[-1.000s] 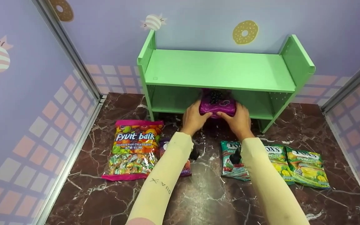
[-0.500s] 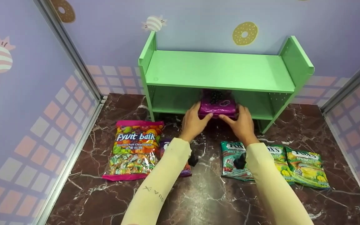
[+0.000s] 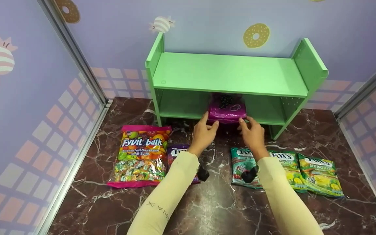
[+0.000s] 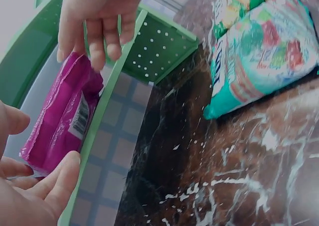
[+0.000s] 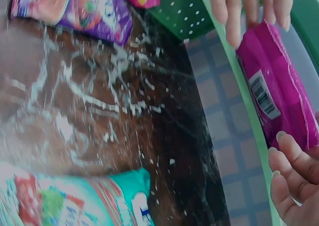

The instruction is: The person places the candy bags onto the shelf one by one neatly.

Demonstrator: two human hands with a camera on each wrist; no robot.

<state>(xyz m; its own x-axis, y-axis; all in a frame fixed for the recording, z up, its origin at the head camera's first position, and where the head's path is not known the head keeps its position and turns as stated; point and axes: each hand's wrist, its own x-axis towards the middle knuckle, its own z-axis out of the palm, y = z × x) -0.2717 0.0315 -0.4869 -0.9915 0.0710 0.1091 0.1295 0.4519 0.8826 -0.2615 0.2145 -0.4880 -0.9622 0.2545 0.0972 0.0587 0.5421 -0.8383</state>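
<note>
Watching through the cameras, I saw the purple packet (image 3: 227, 113) on the lower shelf (image 3: 181, 107), between the left hand (image 3: 203, 136) and the right hand (image 3: 254, 136). I had both hands' fingers loosely extended, ungripped, close about its ends, its barcode (image 4: 80, 117) facing outward.

Doughnut print (image 3: 249, 36) on lilac wall (image 3: 204, 26); marbled floor (image 3: 219, 209).

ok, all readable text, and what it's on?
"Fyvit baik": pink-edged bag
"Assorted Fruit Chewy Candy": same bag
"FOX'S": middle green-yellow bag
"FOX'S": rightmost bag
"SPRING": rightmost bag
"FO": teal bag, rest not readable
"MINT": teal bag
"FO": purple bag, rest not readable
"X": left sleeve; other letters unclear
Barcode on magenta pack: digits too small
Other print: too small or blurred
</note>
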